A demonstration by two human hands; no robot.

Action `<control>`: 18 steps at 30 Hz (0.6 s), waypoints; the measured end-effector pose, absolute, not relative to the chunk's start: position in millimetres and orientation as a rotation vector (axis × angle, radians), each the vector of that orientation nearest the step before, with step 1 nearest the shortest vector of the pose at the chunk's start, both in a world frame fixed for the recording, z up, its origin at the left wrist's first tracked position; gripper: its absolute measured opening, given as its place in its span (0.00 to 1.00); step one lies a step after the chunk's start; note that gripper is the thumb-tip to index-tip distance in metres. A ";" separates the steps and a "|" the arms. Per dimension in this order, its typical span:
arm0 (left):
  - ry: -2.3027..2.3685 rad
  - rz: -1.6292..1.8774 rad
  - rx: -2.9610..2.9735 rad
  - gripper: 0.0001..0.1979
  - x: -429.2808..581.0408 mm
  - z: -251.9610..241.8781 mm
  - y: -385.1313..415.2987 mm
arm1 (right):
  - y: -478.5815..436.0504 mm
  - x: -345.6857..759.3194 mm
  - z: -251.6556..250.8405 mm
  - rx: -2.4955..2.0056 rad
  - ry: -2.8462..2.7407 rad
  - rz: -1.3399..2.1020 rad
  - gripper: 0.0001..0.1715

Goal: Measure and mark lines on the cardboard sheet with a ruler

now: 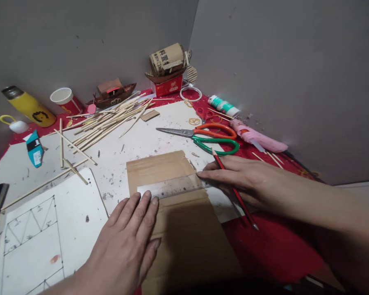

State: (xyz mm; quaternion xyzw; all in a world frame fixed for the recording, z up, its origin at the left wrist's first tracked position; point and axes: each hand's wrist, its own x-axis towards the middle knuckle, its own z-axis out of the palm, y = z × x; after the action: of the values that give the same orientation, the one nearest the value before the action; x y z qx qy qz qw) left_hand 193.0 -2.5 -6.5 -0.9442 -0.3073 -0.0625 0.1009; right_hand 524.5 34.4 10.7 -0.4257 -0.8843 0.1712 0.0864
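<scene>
A brown cardboard sheet (172,221) lies in front of me with a clear ruler (172,187) laid across it. My left hand (126,241) lies flat on the cardboard, fingers stretched out, fingertips touching the ruler's left end. My right hand (242,176) reaches in from the right, fingertips on the ruler's right end, and holds a red pencil (233,190) between its fingers, tip pointing toward me.
Orange and green scissors (209,137) lie just behind the cardboard. Several wooden sticks (104,121) are piled at the back left. A drawing sheet (39,233), yellow bottle (30,107), paper cup (63,97), glue tube (224,105), pink tool (258,139) and model boats (113,92) surround them.
</scene>
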 end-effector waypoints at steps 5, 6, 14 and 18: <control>-0.868 -0.207 -2.780 0.28 194.6 -4.7 -0.5 | 35.2 526.3 6.3 -1.229 -2.602 0.429 0.26; -0.867 -0.211 -2.780 0.27 194.7 -4.7 -0.4 | 35.3 526.2 6.0 -1.216 -2.589 0.423 0.26; -0.926 -0.231 -2.785 0.27 195.3 -6.9 -5.2 | 34.9 518.9 12.1 -1.241 -2.612 0.396 0.24; -0.970 -0.274 -2.790 0.26 195.7 -7.9 -9.0 | 34.6 520.7 10.9 -1.189 -2.615 0.383 0.24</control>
State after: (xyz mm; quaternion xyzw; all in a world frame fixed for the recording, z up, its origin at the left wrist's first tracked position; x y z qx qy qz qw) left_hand 195.7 -9.0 -7.9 -0.9369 -0.3257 -0.0920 0.0872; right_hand 520.7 34.6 10.9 -0.4074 -0.8956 0.1310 0.1214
